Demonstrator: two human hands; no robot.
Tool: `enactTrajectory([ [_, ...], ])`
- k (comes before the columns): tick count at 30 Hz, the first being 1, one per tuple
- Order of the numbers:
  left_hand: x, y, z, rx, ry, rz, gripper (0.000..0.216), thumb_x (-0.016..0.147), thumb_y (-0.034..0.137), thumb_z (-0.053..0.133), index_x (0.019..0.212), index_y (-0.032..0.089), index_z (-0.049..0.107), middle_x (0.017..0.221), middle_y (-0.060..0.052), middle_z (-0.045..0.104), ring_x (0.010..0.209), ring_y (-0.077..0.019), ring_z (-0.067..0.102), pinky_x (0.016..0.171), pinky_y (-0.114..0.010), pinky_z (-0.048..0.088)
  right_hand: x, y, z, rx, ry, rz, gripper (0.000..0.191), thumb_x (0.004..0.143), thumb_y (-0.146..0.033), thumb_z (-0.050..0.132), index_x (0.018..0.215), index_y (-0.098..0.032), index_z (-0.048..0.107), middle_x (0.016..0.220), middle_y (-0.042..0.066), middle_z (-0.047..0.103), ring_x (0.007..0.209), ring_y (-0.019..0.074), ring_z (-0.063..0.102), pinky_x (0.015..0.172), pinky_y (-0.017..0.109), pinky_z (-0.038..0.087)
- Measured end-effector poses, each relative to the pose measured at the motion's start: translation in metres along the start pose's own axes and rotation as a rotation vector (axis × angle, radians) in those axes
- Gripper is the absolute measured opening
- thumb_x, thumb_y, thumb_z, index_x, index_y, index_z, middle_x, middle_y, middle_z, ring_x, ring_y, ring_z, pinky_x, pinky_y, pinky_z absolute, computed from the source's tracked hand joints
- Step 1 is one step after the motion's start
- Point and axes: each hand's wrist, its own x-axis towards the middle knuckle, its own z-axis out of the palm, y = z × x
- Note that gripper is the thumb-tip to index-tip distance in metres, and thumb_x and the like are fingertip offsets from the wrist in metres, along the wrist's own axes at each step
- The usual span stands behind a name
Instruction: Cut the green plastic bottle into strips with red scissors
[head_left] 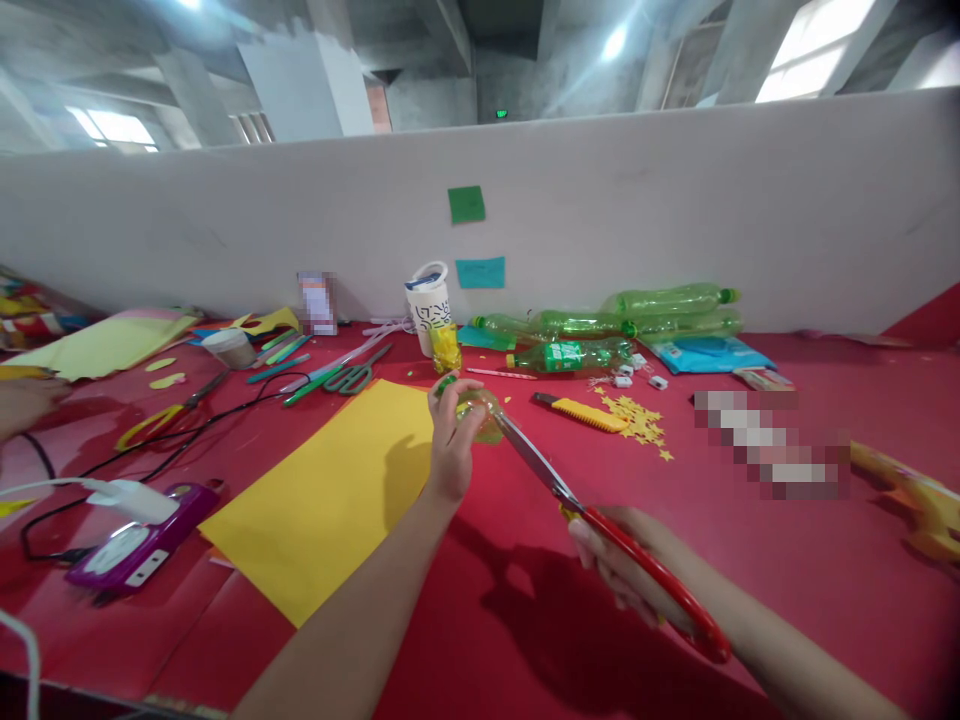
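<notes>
My left hand (454, 440) is closed round the cut top of a green plastic bottle (489, 428), its green cap showing above the fingers. In my right hand (626, 560) is a large pair of scissors (637, 555) with red handles. The blades point up and left, and their tips meet the edge of the bottle top; whether they are cutting into it I cannot tell. Left of my left hand lies a big yellow sheet of paper (337, 490). Beyond my right hand are a yellow utility knife (589, 412) and a pile of small yellow stars (637, 420).
Several green bottles (574, 355) lie along the white partition (300, 215). A white cup (431, 310) stands at the back. On the left are grey scissors (352, 378), yellow-handled scissors (161, 422) and a purple power strip (142, 545) with cables. Another person's hand (30, 405) shows at far left.
</notes>
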Motion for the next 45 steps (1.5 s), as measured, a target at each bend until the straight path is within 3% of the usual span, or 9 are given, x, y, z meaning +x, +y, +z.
enactTrajectory([
  [12,0.003,0.001,-0.001,0.031,0.024,-0.025,0.022,0.084,0.02,0.043,0.101,0.024,0.056,0.124,-0.007,0.043,0.131,-0.0201,0.029,0.109,-0.038,0.025,0.007,-0.002,0.001,-0.078,0.029,0.043,0.052,0.08,-0.071,0.043,0.064,-0.021,0.043,0.039,-0.01,0.037,0.03,0.007,0.039,0.029,0.016,0.032],
  [17,0.002,0.001,-0.002,0.046,-0.007,-0.006,0.022,0.085,0.02,0.042,0.1,0.024,0.056,0.123,-0.008,0.042,0.132,-0.0204,0.029,0.107,-0.037,0.029,0.005,-0.001,-0.004,-0.058,-0.01,-0.054,0.056,0.081,-0.073,0.04,0.067,-0.019,0.045,0.045,-0.008,0.04,0.033,0.0044,0.036,0.033,0.015,0.029],
  [29,0.005,0.002,-0.007,0.085,-0.07,0.046,0.022,0.084,0.02,0.043,0.1,0.025,0.057,0.128,-0.007,0.041,0.132,-0.0212,0.03,0.107,-0.038,0.029,0.007,0.006,-0.011,-0.142,-0.015,-0.068,0.054,0.084,-0.07,0.041,0.071,-0.018,0.05,0.054,-0.005,0.045,0.037,0.0053,0.041,0.035,0.014,0.032],
  [37,0.008,0.003,-0.008,0.056,-0.072,0.039,0.02,0.085,0.02,0.043,0.099,0.023,0.057,0.125,-0.01,0.043,0.131,-0.0223,0.029,0.102,-0.039,0.035,0.003,-0.02,-0.003,-0.213,0.038,0.116,0.042,0.088,-0.051,0.05,0.061,-0.02,0.042,0.04,-0.01,0.034,0.03,0.0047,0.034,0.029,0.013,0.026],
  [42,0.007,0.001,-0.009,0.045,-0.081,0.026,0.021,0.084,0.022,0.044,0.101,0.024,0.057,0.131,-0.009,0.038,0.123,-0.0225,0.039,0.099,-0.039,0.039,0.008,-0.002,-0.005,-0.141,0.0,0.005,0.053,0.082,-0.071,0.042,0.067,-0.019,0.046,0.045,-0.007,0.042,0.031,0.005,0.036,0.029,0.014,0.029],
  [45,0.005,-0.001,-0.007,0.056,-0.123,0.028,0.024,0.084,0.021,0.044,0.104,0.024,0.056,0.132,-0.008,0.035,0.121,-0.0231,0.041,0.1,-0.04,0.039,0.01,0.007,-0.007,-0.083,-0.029,-0.065,0.056,0.082,-0.073,0.039,0.069,-0.019,0.046,0.048,-0.008,0.041,0.035,0.0043,0.036,0.032,0.013,0.029],
])
